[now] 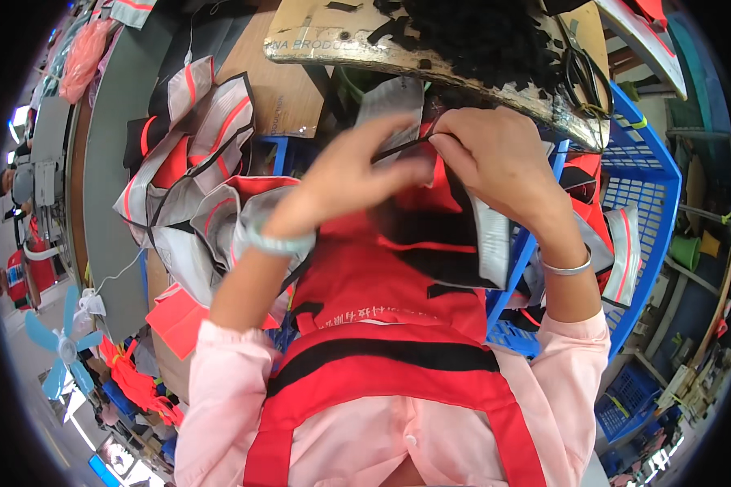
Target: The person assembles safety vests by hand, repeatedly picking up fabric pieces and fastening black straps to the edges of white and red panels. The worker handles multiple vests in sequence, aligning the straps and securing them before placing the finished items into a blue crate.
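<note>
My right hand (pixel 495 158) is closed, its thumb and forefinger pinching the top edge of a red, black and grey fabric piece (pixel 451 227) with a reflective band. From that pinch a thin black strip (pixel 402 147) runs leftward to my left hand (pixel 353 174). Blurred by motion, the left hand has its thumb and fingers apart around the strip, not closed on it. The fabric piece hangs down over the red apron (pixel 365 284) on my lap.
Ahead is a worn wooden board (pixel 365 49) with a heap of black scraps (pixel 479 40) and dark scissors (pixel 581 77). Sewn grey and red pieces (pixel 195 178) pile up at left. A blue plastic basket (pixel 666 187) holding similar pieces stands at right. A blue fan (pixel 67 349) is far left.
</note>
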`<state>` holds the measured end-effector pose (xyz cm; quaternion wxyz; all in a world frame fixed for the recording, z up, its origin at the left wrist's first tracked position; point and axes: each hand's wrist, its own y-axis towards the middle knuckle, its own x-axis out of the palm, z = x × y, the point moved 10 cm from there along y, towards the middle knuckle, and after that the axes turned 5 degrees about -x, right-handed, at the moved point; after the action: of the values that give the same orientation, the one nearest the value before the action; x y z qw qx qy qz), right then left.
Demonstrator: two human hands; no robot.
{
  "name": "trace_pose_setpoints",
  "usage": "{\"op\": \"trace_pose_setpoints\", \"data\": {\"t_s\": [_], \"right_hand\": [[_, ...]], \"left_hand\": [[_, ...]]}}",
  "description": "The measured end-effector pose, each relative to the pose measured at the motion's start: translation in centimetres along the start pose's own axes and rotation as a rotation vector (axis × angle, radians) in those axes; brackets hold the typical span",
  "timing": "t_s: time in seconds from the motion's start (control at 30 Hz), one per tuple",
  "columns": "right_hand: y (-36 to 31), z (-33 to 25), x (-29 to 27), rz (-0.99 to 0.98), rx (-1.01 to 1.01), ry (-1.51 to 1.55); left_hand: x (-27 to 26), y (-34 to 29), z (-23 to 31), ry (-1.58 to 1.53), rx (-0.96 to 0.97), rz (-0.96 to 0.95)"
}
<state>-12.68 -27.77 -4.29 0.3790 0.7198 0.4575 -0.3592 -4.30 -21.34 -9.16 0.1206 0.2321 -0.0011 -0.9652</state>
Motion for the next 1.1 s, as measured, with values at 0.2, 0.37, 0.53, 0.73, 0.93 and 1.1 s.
{"op": "trace_pose_setpoints", "data": {"t_s": [0.2, 0.37, 0.53, 0.73, 0.93, 1.1], "right_hand": [[-2.0, 0.7, -1.4, 0.007, 0.161, 0.461], [-3.0, 0.1, -4.1, -0.03, 0.033, 0.497], [-2.0, 1.5, -7.8, 0.248, 0.202, 0.604], [0.0, 5.1, -8.2, 0.418, 0.355, 0.628], [2.3, 8.5, -7.7, 0.436, 0.375, 0.603], [3.4, 10.4, -7.1, 0.449, 0.362, 0.576]], "left_hand": [[-2.1, -2.9, 2.2, 0.117, -0.01, 0.044], [-3.6, -1.3, 6.9, -0.112, -0.006, -0.237], [-5.3, 3.1, 9.8, -0.074, -0.104, -0.374], [-6.2, 9.6, 9.1, 0.108, -0.062, -0.358], [-6.6, 13.9, 6.2, 0.033, -0.186, -0.356], [-6.8, 15.7, 4.0, 0.023, -0.294, -0.326]]}}
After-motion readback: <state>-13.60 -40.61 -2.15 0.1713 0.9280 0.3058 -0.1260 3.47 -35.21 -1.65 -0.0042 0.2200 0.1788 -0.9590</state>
